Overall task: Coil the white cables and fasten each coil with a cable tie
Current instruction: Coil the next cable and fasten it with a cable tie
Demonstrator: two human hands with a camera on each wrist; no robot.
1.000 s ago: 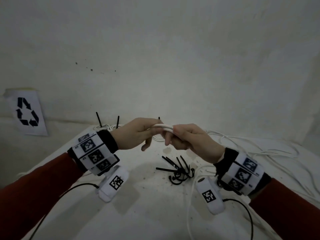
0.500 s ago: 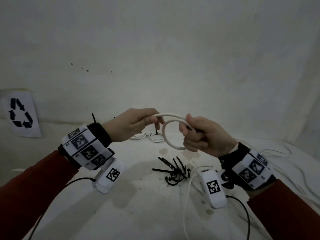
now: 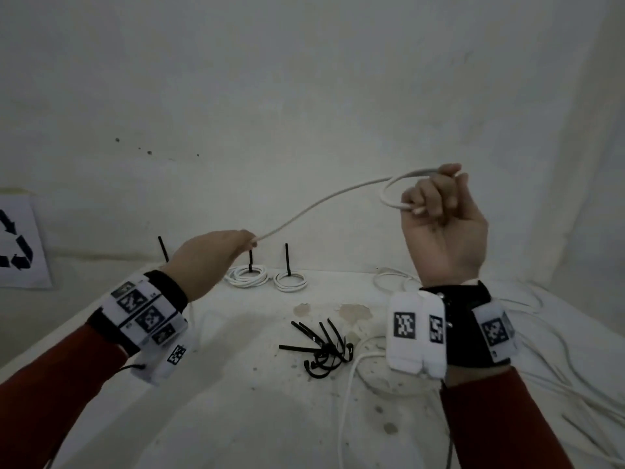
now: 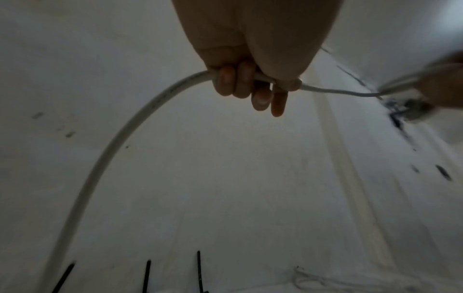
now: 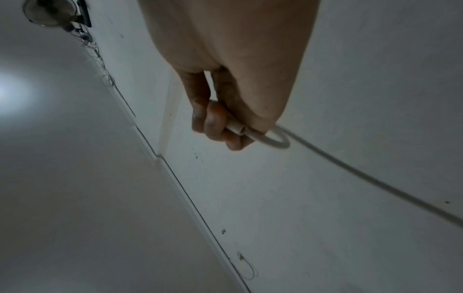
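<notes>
Head view: my right hand (image 3: 443,225) holds 1 small loop of the thin white round cable (image 3: 321,201) raised, so slack runs down to my left hand (image 3: 209,255). Left wrist view: fingers (image 4: 240,81) curl round the cable, guiding it. Right wrist view: fingertips (image 5: 213,121) pinch the cable's end against the loop.

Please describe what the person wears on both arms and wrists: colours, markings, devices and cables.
Both arms wear dark red sleeves. Each wrist carries a black strap with a white band of square black-and-white marker tags. Under each wrist hangs a white rounded camera unit bearing similar tags. A thin black cable leaves the left unit. The hands are bare.
</notes>
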